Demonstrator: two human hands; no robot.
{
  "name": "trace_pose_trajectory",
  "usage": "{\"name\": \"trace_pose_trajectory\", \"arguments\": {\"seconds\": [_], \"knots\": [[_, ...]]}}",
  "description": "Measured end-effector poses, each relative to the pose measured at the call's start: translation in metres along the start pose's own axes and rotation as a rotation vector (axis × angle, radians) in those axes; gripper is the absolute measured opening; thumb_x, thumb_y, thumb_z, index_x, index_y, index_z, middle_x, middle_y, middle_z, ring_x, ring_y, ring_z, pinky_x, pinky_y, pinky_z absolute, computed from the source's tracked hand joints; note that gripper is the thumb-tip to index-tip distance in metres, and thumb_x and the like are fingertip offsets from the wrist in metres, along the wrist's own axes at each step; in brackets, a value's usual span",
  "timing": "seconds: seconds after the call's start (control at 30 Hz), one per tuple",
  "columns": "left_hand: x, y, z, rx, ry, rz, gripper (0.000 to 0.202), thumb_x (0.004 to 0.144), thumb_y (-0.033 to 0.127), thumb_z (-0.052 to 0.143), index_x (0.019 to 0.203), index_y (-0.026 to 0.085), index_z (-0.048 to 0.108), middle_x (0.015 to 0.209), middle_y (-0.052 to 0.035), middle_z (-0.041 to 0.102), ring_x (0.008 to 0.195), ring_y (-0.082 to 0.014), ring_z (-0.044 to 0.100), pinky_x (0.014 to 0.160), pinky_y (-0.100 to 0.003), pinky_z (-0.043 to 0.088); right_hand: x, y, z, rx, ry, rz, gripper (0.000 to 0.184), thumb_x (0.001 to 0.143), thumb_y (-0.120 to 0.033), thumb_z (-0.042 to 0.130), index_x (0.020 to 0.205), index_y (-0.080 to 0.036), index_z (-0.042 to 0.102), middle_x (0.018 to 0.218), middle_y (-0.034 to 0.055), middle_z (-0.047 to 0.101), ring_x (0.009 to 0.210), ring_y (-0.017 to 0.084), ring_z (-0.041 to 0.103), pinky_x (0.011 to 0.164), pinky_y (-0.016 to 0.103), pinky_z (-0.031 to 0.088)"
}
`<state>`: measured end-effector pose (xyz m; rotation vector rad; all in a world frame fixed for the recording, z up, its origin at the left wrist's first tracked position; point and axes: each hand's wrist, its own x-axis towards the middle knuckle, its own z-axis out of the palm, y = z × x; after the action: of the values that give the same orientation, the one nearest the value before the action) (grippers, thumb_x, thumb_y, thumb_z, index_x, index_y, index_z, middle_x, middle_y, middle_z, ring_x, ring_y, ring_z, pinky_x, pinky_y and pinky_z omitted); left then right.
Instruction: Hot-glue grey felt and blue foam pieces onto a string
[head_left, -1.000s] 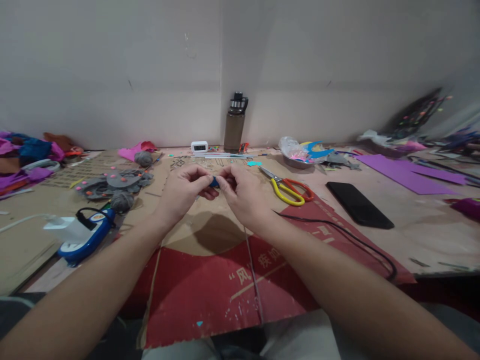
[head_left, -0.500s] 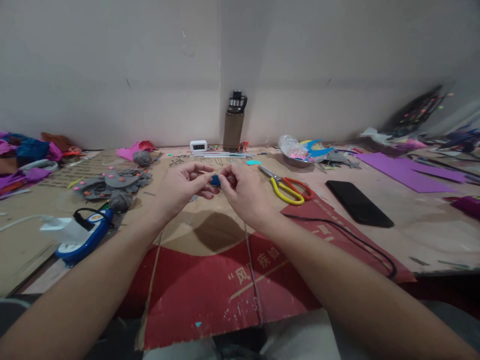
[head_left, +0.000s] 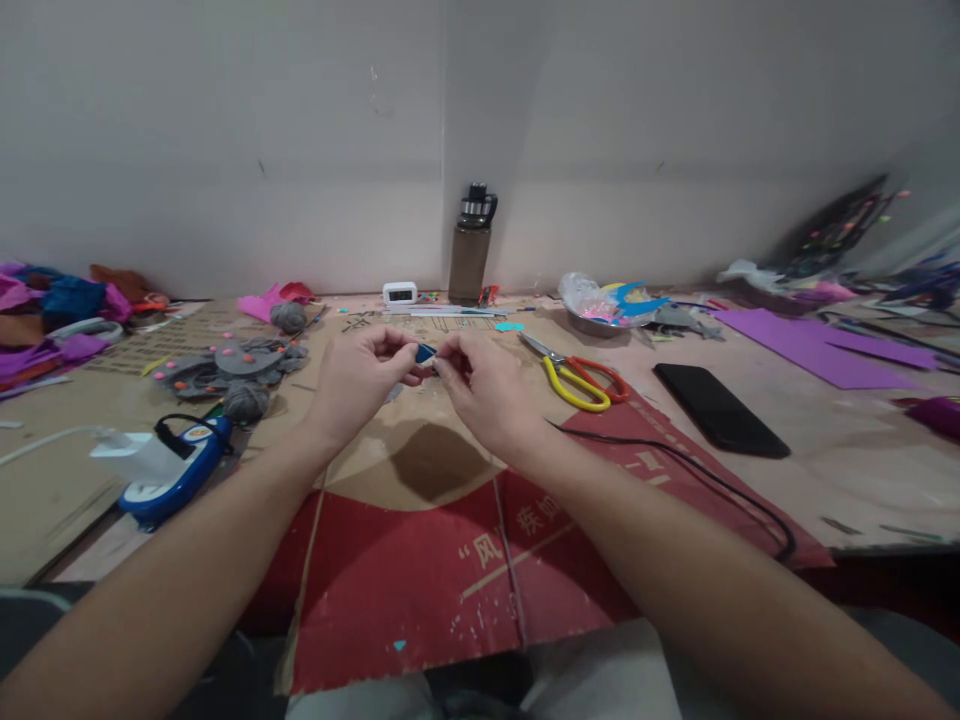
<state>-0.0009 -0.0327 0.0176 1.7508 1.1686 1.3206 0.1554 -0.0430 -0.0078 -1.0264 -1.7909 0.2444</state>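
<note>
While both hands meet just above the middle of the frame, a small blue piece (head_left: 425, 352) sits pinched between them, raised a little over the cardboard sheet (head_left: 420, 570) that covers the table. The left hand (head_left: 360, 382) grips the piece's left end between thumb and forefinger, its other fingers curled in. The right hand (head_left: 484, 392) nips the right end with its fingertips in the same way. Only a sliver of blue shows in the gap. That sliver runs left to right across the frame, from one hand to the other, with a pointed corner toward the upper right. The rest is hidden by the fingers, so its full long axis cannot be told.

Right of the hands lie scissors (head_left: 577, 381) with yellow and orange handles, blades pointing to the upper left, and a black phone (head_left: 720, 410) further right. A black cable (head_left: 675, 465) passes under the right wrist. Grey felt pieces (head_left: 225, 362) lie at centre left, and a dark bottle (head_left: 469, 250) stands at the wall.
</note>
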Motion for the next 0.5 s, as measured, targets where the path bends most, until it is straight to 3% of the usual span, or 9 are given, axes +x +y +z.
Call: {"name": "trace_pose_trajectory", "arguments": {"seconds": [0.3,0.5], "knots": [[0.008,-0.01,-0.004,-0.161,0.045,-0.045,0.018,0.076,0.031,0.066,0.079,0.014,0.06,0.065,-0.0022,0.067,0.062,-0.0167,0.07,0.058,-0.025,0.058,0.003,0.01,0.003,0.166,-0.05,0.126,0.018,0.088,-0.031,0.048,0.075,-0.019,0.055,0.072,-0.0014,0.057,0.069,0.013,0.05,0.067,0.027,0.037],[0.02,-0.018,-0.012,-0.27,0.171,-0.08,0.017,0.073,0.028,0.069,0.076,0.015,0.057,0.061,0.0006,0.062,0.057,-0.0142,0.067,0.051,-0.021,0.053,0.003,0.009,0.006,0.249,-0.151,0.117,0.018,0.087,-0.029,0.048,0.077,-0.018,0.059,0.072,-0.0014,0.058,0.07,0.012,0.052,0.069,0.027,0.039]]}}
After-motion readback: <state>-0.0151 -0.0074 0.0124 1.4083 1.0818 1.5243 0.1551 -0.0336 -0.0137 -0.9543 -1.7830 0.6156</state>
